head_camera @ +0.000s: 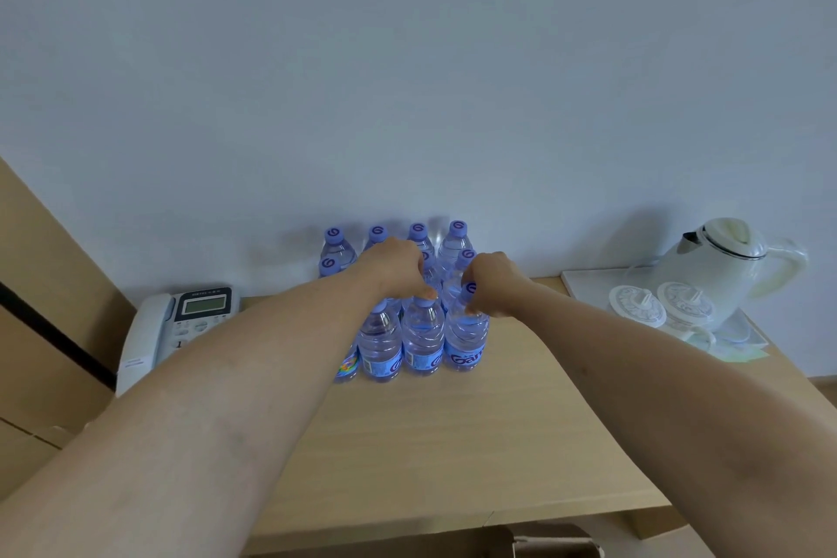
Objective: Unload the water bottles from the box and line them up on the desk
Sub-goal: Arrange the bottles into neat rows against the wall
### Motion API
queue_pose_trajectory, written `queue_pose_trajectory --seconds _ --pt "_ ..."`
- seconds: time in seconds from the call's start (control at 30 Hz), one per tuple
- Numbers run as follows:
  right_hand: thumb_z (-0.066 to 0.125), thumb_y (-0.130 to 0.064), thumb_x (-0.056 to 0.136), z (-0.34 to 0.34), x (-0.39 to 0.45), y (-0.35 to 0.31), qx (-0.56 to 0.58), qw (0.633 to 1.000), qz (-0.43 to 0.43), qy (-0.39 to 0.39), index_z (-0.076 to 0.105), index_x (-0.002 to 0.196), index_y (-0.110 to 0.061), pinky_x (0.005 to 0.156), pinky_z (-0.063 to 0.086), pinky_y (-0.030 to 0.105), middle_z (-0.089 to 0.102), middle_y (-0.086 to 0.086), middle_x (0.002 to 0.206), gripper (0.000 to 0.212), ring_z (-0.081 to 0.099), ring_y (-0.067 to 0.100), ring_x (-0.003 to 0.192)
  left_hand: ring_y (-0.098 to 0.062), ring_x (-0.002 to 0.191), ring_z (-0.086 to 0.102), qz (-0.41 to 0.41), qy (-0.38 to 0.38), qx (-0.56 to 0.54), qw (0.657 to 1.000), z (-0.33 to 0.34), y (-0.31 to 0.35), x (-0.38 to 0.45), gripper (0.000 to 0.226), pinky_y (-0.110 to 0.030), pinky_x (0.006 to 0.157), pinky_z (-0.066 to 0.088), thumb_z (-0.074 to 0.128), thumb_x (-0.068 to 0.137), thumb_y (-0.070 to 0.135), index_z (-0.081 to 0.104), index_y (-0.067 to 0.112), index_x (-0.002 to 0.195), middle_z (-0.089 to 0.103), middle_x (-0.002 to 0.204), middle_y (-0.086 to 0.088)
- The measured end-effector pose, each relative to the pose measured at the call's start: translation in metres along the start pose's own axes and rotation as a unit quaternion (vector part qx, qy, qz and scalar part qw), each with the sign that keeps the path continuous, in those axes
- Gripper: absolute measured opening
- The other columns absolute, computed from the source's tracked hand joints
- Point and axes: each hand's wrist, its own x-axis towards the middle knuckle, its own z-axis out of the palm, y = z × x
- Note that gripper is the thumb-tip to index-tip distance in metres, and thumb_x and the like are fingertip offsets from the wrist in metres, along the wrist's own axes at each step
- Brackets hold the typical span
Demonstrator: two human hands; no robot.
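Note:
Several clear water bottles with purple caps and blue labels stand in rows on the wooden desk (453, 435), back against the wall. My left hand (393, 268) reaches over them and grips the cap of a front-row bottle (423, 338). My right hand (496, 283) grips the neck of the front right bottle (466, 340). Both bottles stand upright on the desk. A brown cardboard box (543, 541) shows its flap at the bottom edge, below the desk front.
A white desk phone (179, 324) lies at the left of the desk. At the right a white tray (584, 285) carries a cream kettle (724, 263) and two lidded cups (636, 304). A tan cardboard panel (50, 308) leans at far left.

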Motion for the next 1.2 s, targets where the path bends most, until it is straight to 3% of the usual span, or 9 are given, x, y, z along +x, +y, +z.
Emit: queue_pose_trajectory --seconds 0.13,0.4,0.53,0.7,0.8,0.87,1.0,1.07,1.2 --pt "0.085 -0.038 0.066 -0.005 0.003 -0.005 -0.004 1.0 0.009 -0.02 0.067 0.083 -0.01 0.061 0.045 0.028 0.063 0.006 0.084 0.037 0.056 0.023 0.082 -0.019 0.083 0.064 0.013 0.015 -0.005 1.0 0.0 -0.002 0.0 0.035 -0.031 0.069 0.053 0.071 0.076 0.049 0.071 0.016 0.088 0.07 0.09 -0.004" --pt "0.079 -0.05 0.068 -0.002 0.011 -0.041 -0.012 0.997 -0.08 0.009 0.066 0.112 -0.032 0.089 0.045 0.037 0.066 -0.007 0.104 0.049 0.057 0.019 0.105 -0.023 0.094 0.063 -0.007 0.136 -0.015 0.991 -0.009 -0.024 -0.008 0.024 -0.036 0.081 0.053 0.068 0.082 0.039 0.071 0.02 0.096 0.07 0.101 -0.002" --pt "0.071 -0.068 0.068 0.003 0.013 -0.048 -0.053 0.995 -0.077 0.02 0.056 0.071 -0.019 0.065 0.04 0.032 0.053 -0.004 0.072 0.051 0.054 0.018 0.072 -0.022 0.094 0.063 -0.015 0.126 -0.015 0.992 -0.009 -0.036 -0.013 0.02 -0.036 0.081 0.053 0.067 0.083 0.035 0.069 0.02 0.096 0.068 0.103 -0.002" --pt "0.079 -0.04 0.075 0.0 0.014 -0.06 -0.037 0.996 -0.079 -0.02 0.041 0.056 -0.012 0.047 0.032 0.026 0.041 0.002 0.057 0.051 0.047 0.019 0.061 -0.02 0.089 0.062 -0.015 0.1 -0.012 0.995 -0.008 -0.042 -0.016 0.013 -0.03 0.073 0.05 0.067 0.083 0.036 0.066 0.023 0.084 0.067 0.095 -0.001" --pt "0.08 -0.024 0.075 -0.004 0.016 -0.064 -0.06 0.993 -0.094 -0.05 0.069 0.083 -0.005 0.068 0.054 0.034 0.066 0.01 0.081 0.023 0.061 0.026 0.087 -0.019 0.083 0.061 -0.014 0.085 -0.017 0.996 -0.007 -0.043 -0.017 0.016 -0.028 0.067 0.047 0.066 0.082 0.034 0.07 0.019 0.084 0.068 0.089 -0.001" --pt "0.08 -0.022 0.075 -0.004 0.017 -0.064 -0.063 0.991 -0.102 -0.065 0.072 0.105 -0.008 0.082 0.055 0.038 0.071 0.009 0.1 0.034 0.061 0.026 0.099 -0.019 0.08 0.061 -0.01 0.082 -0.019 0.996 -0.007 -0.043 -0.016 0.016 -0.028 0.063 0.045 0.066 0.082 0.034 0.071 0.019 0.084 0.068 0.086 -0.002" --pt "0.078 -0.047 0.074 -0.002 0.017 -0.062 -0.042 0.995 -0.082 -0.032 0.048 0.06 -0.011 0.048 0.037 0.026 0.048 0.001 0.06 0.049 0.051 0.02 0.066 -0.019 0.075 0.056 -0.006 0.079 -0.011 0.997 -0.009 -0.042 -0.014 0.02 -0.028 0.059 0.039 0.065 0.083 0.036 0.059 0.023 0.069 0.061 0.081 -0.003" --pt "0.077 -0.045 0.077 0.0 0.016 -0.063 -0.043 0.996 -0.07 -0.016 0.044 0.058 -0.011 0.046 0.032 0.026 0.045 0.002 0.059 0.05 0.05 0.02 0.066 -0.019 0.076 0.056 -0.005 0.073 -0.012 0.997 -0.01 -0.041 -0.015 0.02 -0.029 0.06 0.04 0.065 0.084 0.037 0.057 0.025 0.07 0.06 0.081 -0.002" --pt "0.075 -0.02 0.079 -0.004 0.015 -0.067 -0.077 0.991 -0.092 -0.053 0.071 0.101 -0.004 0.072 0.053 0.036 0.07 0.013 0.096 0.027 0.064 0.026 0.095 -0.02 0.078 0.057 -0.002 0.064 -0.01 0.998 -0.012 -0.04 -0.016 0.018 -0.029 0.06 0.041 0.066 0.083 0.036 0.061 0.022 0.073 0.062 0.081 -0.003"
